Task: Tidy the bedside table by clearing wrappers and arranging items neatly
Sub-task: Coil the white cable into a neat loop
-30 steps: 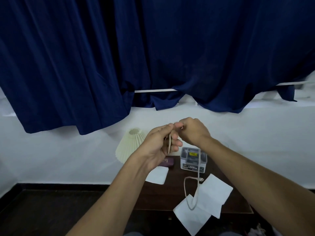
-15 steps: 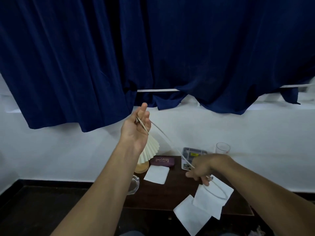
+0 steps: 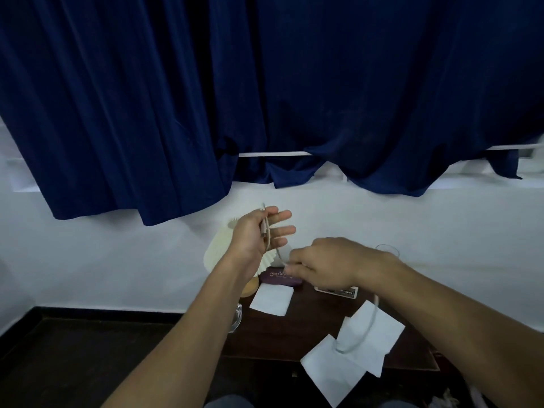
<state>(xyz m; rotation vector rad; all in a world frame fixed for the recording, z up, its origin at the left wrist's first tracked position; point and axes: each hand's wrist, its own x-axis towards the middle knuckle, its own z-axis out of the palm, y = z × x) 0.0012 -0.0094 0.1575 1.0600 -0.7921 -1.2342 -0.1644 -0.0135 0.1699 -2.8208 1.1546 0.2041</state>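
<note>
Two hands are up over the dark brown wooden bench (image 3: 294, 328). There is one thin beige cable (image 3: 265, 231). The left hand (image 3: 259, 234) holds the folded part of it against its palm, with the fingers stretched out. The right hand (image 3: 326, 263) has its fingers curled and pinches the cable a little lower. The rest of the cable hangs in a loop under the right arm, above the front right corner of the bench.

There are three white paper napkins. One (image 3: 272, 298) lies near the back left. Two lie at the front edge, one (image 3: 379, 334) on top of the other (image 3: 329, 375), which sticks out past the edge.

At the back left corner stands one lamp with a cream pleated shade (image 3: 217, 251). Beside it lies one dark purple case (image 3: 278, 278). One grey box (image 3: 341, 291) peeks out from under the right hand. One clear drinking glass (image 3: 387, 249) stands at the back right. One clear glass dish (image 3: 237, 316) sits at the left edge.

Half a second ago the hands were far apart and the cable was pulled straight between them. Now they are close together. The left hand has come down in front of the shade, and the right hand has come up and hides most of the box.
</note>
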